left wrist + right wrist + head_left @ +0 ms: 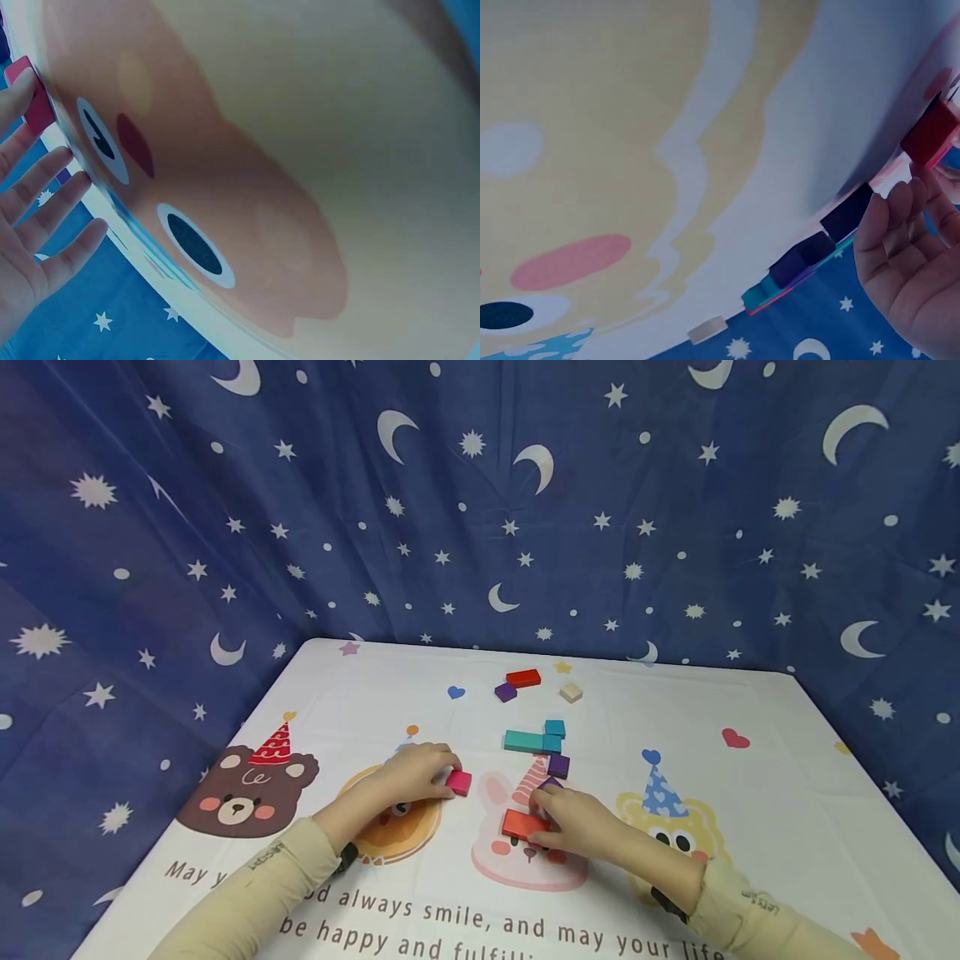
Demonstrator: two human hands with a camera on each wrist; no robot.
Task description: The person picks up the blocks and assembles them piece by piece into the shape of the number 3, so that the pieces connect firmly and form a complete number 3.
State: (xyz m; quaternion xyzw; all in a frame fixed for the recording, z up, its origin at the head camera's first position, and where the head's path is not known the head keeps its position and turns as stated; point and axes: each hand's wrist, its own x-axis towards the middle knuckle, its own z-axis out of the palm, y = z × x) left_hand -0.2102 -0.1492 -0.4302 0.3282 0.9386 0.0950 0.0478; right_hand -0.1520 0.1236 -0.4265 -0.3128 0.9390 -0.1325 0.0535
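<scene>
In the head view my left hand (416, 774) pinches a small pink block (460, 782) between thumb and index finger; its other fingers spread apart in the left wrist view. To the right, my right hand (577, 822) holds an orange-red oblong block (522, 825) by its right end, over the printed rabbit. Just beyond those fingers lies a partly hidden purple block (552, 783), with another purple block (558, 766) behind it. A long teal block (522, 741) lies farther back, touching a small blue block (551, 744); a second blue block (555, 728) sits behind that one.
Toward the far edge lie a red oblong block (523, 678), a purple block (506, 692) and a cream block (571, 692). The white cloth (780, 793) is printed with animals and lettering. A blue curtain (570, 568) with moons and stars hangs behind the table.
</scene>
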